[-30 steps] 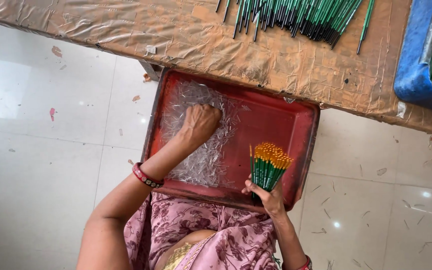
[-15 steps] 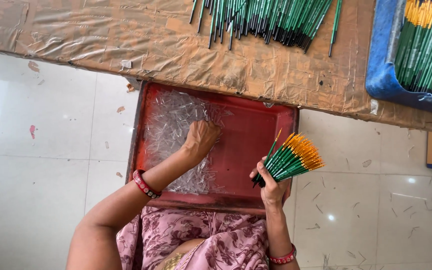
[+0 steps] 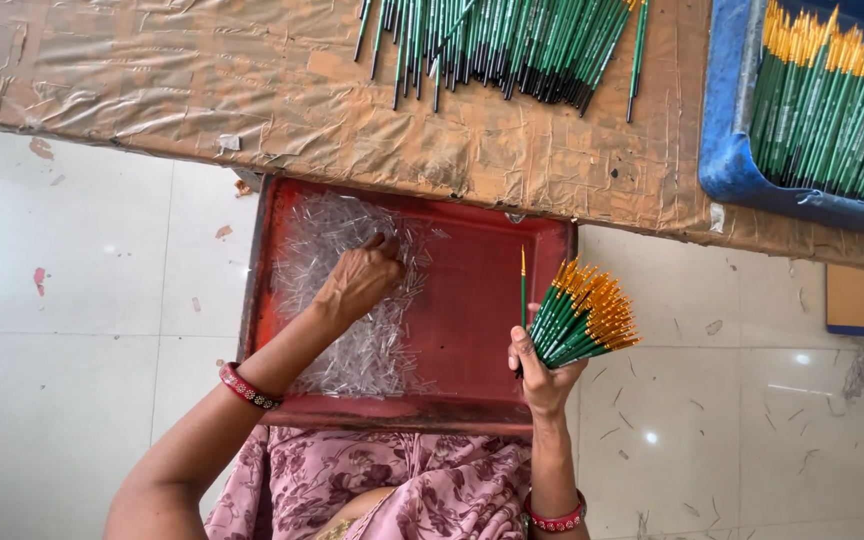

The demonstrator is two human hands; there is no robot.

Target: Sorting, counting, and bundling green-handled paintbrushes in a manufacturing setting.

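A red tray point(image 3: 492, 290) rests on my lap, its left half filled with a heap of small clear plastic tubes point(image 3: 352, 340). My left hand point(image 3: 360, 280) lies knuckles-up in that heap, fingers curled into the tubes. My right hand point(image 3: 542, 375) grips a fanned bundle of green-handled brushes with orange-yellow tips point(image 3: 582, 318) over the tray's right edge; one brush point(image 3: 523, 290) stands upright apart from the fan.
A brown taped board point(image 3: 252, 90) lies ahead with a row of loose green brushes point(image 3: 492, 45) on it. A blue tray point(image 3: 742, 160) at the upper right holds many more such brushes. White tiled floor lies on both sides.
The brush bundle in my right hand has tilted from upright to fanned toward the right, with one brush now separated and upright. My left hand stays in the tube heap.
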